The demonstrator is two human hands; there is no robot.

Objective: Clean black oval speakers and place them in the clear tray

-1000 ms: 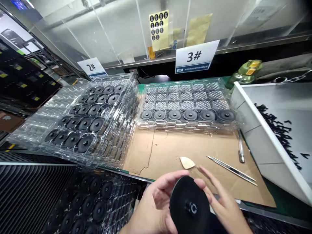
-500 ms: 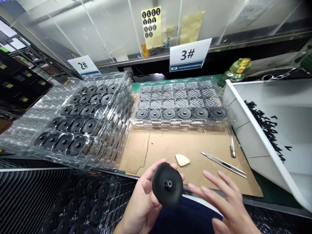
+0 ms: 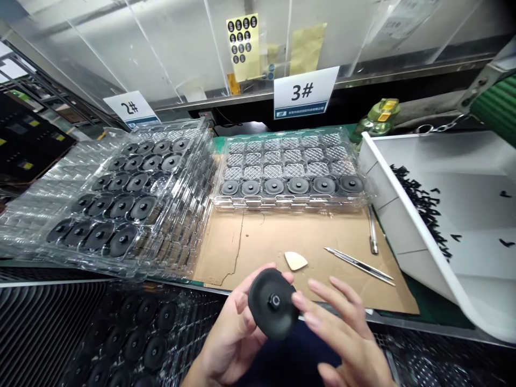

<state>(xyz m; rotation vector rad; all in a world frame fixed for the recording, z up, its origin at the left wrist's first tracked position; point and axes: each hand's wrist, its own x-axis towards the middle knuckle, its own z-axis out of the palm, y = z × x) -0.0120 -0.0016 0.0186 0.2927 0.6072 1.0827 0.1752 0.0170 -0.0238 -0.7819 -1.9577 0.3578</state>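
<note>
My left hand point(image 3: 231, 333) grips a black rounded disc point(image 3: 272, 303) with a small hub in its middle, held up near the bottom centre. My right hand point(image 3: 342, 333) is beside it with fingers spread, its fingertips touching the disc's right edge. Ahead lies a clear blister tray point(image 3: 290, 148) whose front row holds several of the same black discs. A stack of clear trays point(image 3: 121, 193) filled with discs stands to the left.
A cardboard sheet point(image 3: 322, 236) covers the bench, bearing a cream triangular pick point(image 3: 295, 260), tweezers point(image 3: 358, 264) and a metal pen-like tool point(image 3: 373, 236). A white bin point(image 3: 407, 215) with small black parts is at right. More trays of discs point(image 3: 133, 333) lie bottom left.
My right hand has moved left, back to the disc's edge, after pulling away half a second ago. The disc has come up and turned in my left hand.
</note>
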